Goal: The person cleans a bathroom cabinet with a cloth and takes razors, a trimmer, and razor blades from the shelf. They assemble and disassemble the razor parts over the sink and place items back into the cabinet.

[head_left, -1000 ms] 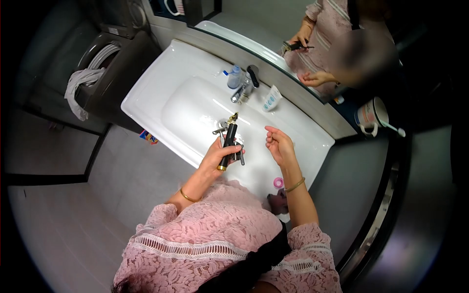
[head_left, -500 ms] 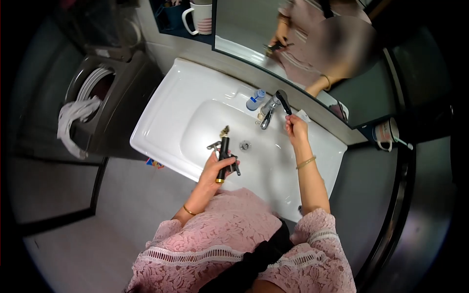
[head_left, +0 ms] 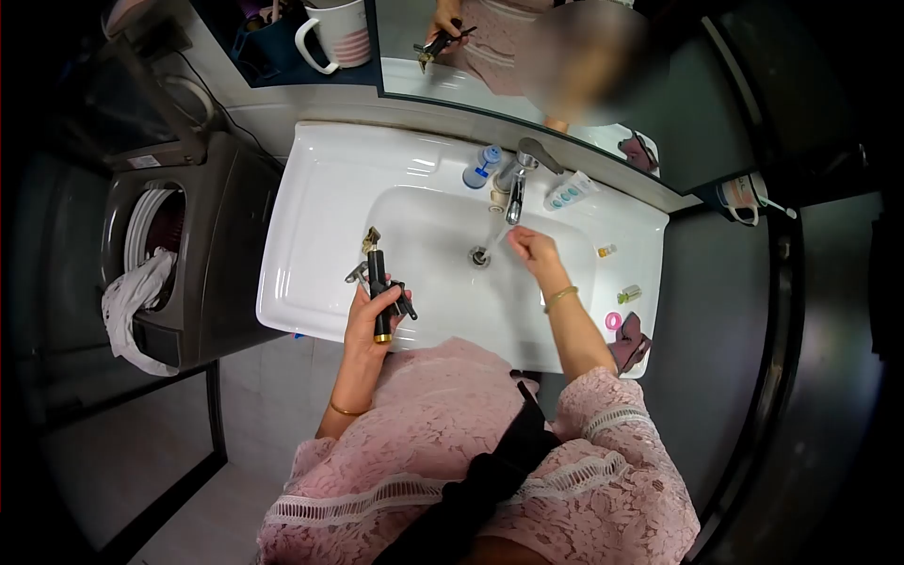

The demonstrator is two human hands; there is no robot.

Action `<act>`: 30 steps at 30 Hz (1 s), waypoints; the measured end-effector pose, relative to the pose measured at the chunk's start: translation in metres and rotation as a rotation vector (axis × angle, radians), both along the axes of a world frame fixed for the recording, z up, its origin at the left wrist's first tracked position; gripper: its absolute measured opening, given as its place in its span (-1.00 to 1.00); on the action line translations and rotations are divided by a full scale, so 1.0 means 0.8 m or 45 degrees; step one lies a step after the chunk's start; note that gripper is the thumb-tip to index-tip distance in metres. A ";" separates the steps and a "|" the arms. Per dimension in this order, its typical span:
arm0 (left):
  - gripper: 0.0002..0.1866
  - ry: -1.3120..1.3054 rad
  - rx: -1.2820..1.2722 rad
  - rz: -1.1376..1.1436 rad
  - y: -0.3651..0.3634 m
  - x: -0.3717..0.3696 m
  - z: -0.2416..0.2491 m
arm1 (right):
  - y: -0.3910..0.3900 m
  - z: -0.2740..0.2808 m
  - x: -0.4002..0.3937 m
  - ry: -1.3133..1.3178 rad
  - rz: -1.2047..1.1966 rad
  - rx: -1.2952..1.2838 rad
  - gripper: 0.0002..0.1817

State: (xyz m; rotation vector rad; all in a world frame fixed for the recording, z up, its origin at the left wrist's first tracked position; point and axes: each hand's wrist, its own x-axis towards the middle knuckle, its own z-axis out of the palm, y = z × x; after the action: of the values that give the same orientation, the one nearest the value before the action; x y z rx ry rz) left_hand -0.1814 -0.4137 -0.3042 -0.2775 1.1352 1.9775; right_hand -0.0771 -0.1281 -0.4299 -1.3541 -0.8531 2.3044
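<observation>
My left hand (head_left: 369, 322) is wrapped round a black and gold trimmer (head_left: 379, 294) over the left part of the white sink (head_left: 320, 188). Pressed in the same grip are a silver razor (head_left: 357, 273) and a small black piece (head_left: 404, 299). My right hand (head_left: 535, 249) hangs in the basin just below the spout of the chrome faucet (head_left: 515, 202), its fingers curled together; whether they hold anything is too small to tell. A thin stream of water seems to run from the spout toward the drain (head_left: 479, 256).
Behind the basin are a blue bottle (head_left: 482, 167) and a white tube (head_left: 570, 191). A yellow-capped vial (head_left: 607, 251), green clip (head_left: 629, 295), pink ring (head_left: 613, 321) and maroon cloth (head_left: 631, 345) lie on the right rim. A washing machine (head_left: 226, 254) stands left, a mirror (head_left: 471, 56) above.
My right hand has left the faucet handle and moved down and left to below the spout. The handle sits differently. My left hand, with the trimmer, has shifted left. The view has shifted too.
</observation>
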 end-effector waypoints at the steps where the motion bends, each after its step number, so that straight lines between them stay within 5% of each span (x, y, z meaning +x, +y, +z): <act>1: -0.71 0.005 -0.014 0.002 -0.001 0.002 0.001 | -0.007 -0.009 -0.011 0.005 0.002 -0.014 -0.71; 3: -0.69 -0.071 -0.026 0.013 -0.003 0.004 0.004 | -0.018 -0.028 -0.027 0.122 -0.169 -0.325 -0.74; 7: -0.69 -0.048 -0.152 0.021 -0.010 0.005 0.010 | -0.009 -0.077 -0.035 0.434 0.012 -0.472 -0.76; 12: -0.70 -0.010 -0.124 0.084 -0.003 0.007 0.007 | -0.009 -0.045 -0.054 0.187 -0.267 -0.539 -0.75; 17: -0.72 -0.035 -0.135 0.016 0.018 0.015 0.012 | 0.012 -0.067 -0.030 0.234 0.067 -0.487 -0.75; 30: -0.71 0.054 -0.088 0.010 0.039 0.023 0.007 | 0.000 -0.056 -0.040 0.224 0.191 -0.571 -0.82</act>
State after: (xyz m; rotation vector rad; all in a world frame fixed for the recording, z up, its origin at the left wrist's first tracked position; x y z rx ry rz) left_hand -0.1632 -0.3827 -0.2987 -0.2780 1.2327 1.9620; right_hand -0.1091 -0.1280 -0.4743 -1.2556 -0.4068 2.8017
